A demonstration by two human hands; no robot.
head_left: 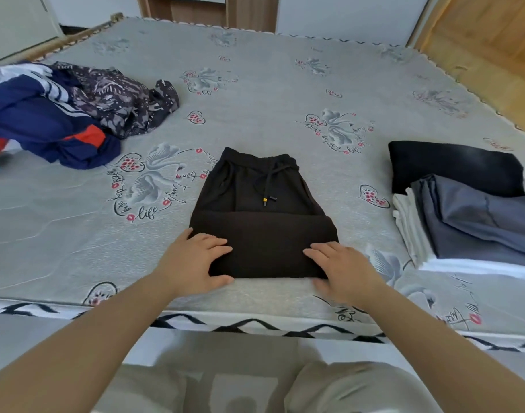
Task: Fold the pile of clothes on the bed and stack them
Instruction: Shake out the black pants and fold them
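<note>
Bedding is a grey mattress cover [255, 84] printed with swans, red hearts and some cursive lettering, plus a black zigzag trim [255, 324] along the near edge. Past the far side there's a wooden panel [201, 8] between pale cabinet fronts [344, 13]. A wooden door [493, 34] sits off in the far right corner, and the floor [76, 25] looks dark over on the far left.
</note>
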